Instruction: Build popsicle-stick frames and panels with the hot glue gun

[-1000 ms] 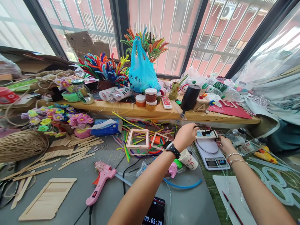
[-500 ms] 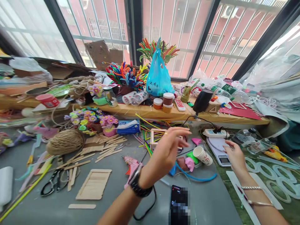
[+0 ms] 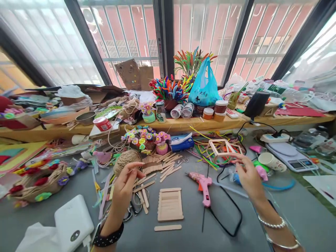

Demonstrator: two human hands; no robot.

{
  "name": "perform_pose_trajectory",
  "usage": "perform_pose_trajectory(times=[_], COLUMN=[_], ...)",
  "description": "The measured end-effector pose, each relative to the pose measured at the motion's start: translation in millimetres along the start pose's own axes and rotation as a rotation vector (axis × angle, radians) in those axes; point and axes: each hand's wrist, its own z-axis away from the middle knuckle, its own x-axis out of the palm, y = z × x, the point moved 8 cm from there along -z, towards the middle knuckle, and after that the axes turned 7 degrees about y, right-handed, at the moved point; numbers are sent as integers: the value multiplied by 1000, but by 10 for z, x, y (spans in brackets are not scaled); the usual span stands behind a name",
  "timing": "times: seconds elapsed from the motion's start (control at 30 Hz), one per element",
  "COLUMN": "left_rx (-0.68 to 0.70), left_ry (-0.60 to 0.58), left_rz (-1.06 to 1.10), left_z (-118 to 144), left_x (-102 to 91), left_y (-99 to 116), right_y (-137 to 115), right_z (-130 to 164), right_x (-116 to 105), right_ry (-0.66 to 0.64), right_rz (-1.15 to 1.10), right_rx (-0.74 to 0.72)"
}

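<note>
My left hand (image 3: 125,183) is raised over the left side of the grey table, fingers loosely bent and apart, nothing in them. It partly covers a ball of twine (image 3: 128,159) and black-handled scissors (image 3: 135,207). On the other side my right hand (image 3: 248,175) hovers with fingers spread and empty, its tips in front of a small open frame of wooden sticks (image 3: 223,148). Between the hands lie a panel of craft sticks (image 3: 170,204), a single craft stick (image 3: 168,228) just below it, and a pink glue gun (image 3: 203,185) with a black cord.
Loose craft sticks (image 3: 170,169) and small scissors (image 3: 183,160) lie behind the panel. A white power bank (image 3: 74,222) is at the near left, a kitchen scale (image 3: 291,155) at the right. A paper cup (image 3: 272,161) lies tipped. The cluttered ledge (image 3: 168,126) runs along the window.
The view has swung left. My right hand has come from beside the scale to near the stick frame. My left hand has left the middle and is now beside the twine.
</note>
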Motion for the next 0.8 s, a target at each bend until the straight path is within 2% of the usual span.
perform_pose_trajectory(times=[0.07,0.13,0.3,0.43,0.53,0.67,0.8], left_rx=[39,110,370,471,476,456,413], left_ry=[10,-18,-128,-249,-257,-234,-197], left_rz=[-18,-42,-124,-306,-467,-483,-534], left_z=[17,70,330,486,493,453,417], left_x=[-91,-102,36,216,266,248,208], left_y=[-179,-316,-484,-655,-796,-908,-1012], right_y=[-129,-241,-430,-476,-503,-493,-373], right_z=[248,520,1112,1289,1306,1416,1590], right_x=[260,476,938,1275,1341,1285,1334], right_ry=[-39,-75,-162,-244,-221,-164,-199], right_rz=[-31,-38,-13,-7,-20,-17,-11], right_rx=[-48,-87,-103,-89,-107,-177,-171])
